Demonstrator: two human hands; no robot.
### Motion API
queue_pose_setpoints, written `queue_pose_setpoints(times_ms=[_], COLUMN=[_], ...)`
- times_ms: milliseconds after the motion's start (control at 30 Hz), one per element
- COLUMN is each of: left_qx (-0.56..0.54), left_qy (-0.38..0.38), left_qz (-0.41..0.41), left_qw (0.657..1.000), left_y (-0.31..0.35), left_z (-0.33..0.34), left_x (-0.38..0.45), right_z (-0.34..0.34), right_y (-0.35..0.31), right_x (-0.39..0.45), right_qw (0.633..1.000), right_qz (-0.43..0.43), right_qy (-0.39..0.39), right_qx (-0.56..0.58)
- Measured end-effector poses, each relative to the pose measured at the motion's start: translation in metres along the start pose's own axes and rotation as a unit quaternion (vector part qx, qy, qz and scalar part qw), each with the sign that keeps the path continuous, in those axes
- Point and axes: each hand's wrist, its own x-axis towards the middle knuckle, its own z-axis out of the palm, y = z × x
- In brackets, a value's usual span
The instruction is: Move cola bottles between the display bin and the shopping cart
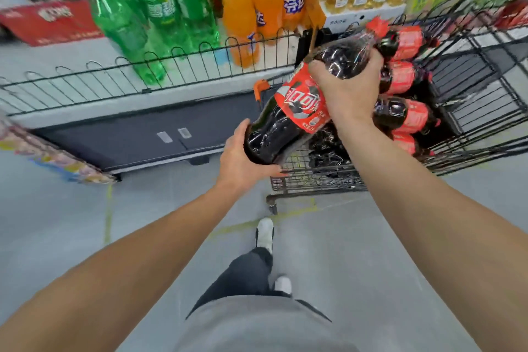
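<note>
1. Both hands carry one large cola bottle [300, 106] at frame centre: the left hand [243, 157] cups its base from below with fingers curled round the bottom edge, and the right hand [347, 88] wraps over the shoulder, just above the red label.
2. Held bottle: tilted, cap [376, 26] toward the upper right, above the near end of the shopping cart [468, 111]. Full of dark liquid, it is probably heavy; the smooth, glossy plastic looks slippery, and the thin wall likely yields a little under pressure. The ribbed base and the narrowing shoulder offer the surest holds.
3. More cola bottles [403, 116] lie on their sides inside the black wire cart, right of centre.
4. Display bin [143, 86], upper left: low scalloped wire fence around green bottles [160, 17] and orange bottles [243, 8], standing upright.
5. Grey floor [85, 208] fills the lower frame.
</note>
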Motion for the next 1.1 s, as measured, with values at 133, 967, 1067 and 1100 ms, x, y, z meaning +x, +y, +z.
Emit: queue_pose_setpoints(times_ms=[133,967,1067,1100], left_qx=[-0.015,0.036,0.04,0.042], left_qy=[0.073,0.195,0.198,0.198], left_qz=[-0.015,-0.002,-0.01,-0.011], left_qw=[0.997,0.98,0.979,0.979], left_y=[-0.02,-0.217,-0.23,-0.235], left_z=[-0.042,-0.422,-0.458,-0.468], left_x=[-0.037,-0.055,-0.037,-0.029], right_z=[0.031,0.395,0.433,0.446], right_y=[-0.022,-0.144,-0.158,-0.161], right_x=[-0.042,-0.278,-0.283,-0.283], right_qw=[0.998,0.976,0.975,0.975], right_qz=[-0.024,-0.114,-0.112,-0.11], right_qy=[-0.054,-0.181,-0.19,-0.192], right_qx=[0.014,0.037,0.03,0.027])
